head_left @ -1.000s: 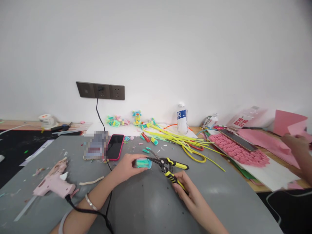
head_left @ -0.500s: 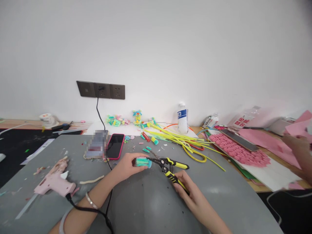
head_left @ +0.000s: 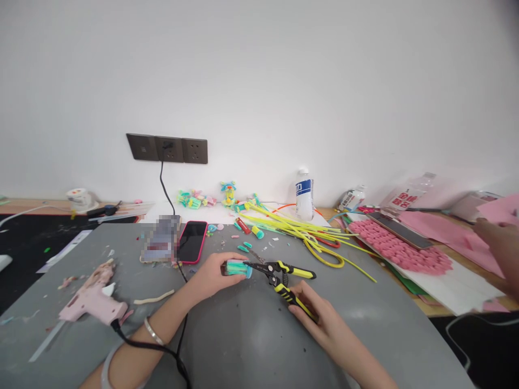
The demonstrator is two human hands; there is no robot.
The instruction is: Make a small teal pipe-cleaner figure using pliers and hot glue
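In the head view, my left hand [head_left: 217, 274] is closed, pinching a small turquoise bundle of what look like pipe cleaners [head_left: 235, 267] with a bluish rounded end. My right hand [head_left: 314, 309] wraps round the lower handle of black-and-yellow wire pliers [head_left: 286, 294]. The upper handle stands apart from the lower one. Pointing left, the jaws overlap the bundle's upper edge; whether they grip it I cannot tell. Short turquoise pieces [head_left: 244, 248] and a yellow-and-turquoise roll [head_left: 257, 232] lie beyond my hands.
Long yellow pipe cleaners [head_left: 308, 232] lie behind the pliers. At left are a pink glue gun [head_left: 95, 302], its black cord crossing my forearm, and a phone [head_left: 192, 242]. A water bottle [head_left: 304, 197] stands by the wall. Another person's hand [head_left: 494, 237] holds pink paper at right.
My hands, the bundle and the pliers keep nearly the same pose. The view has shifted slightly. The other person's hand at right has moved a little.
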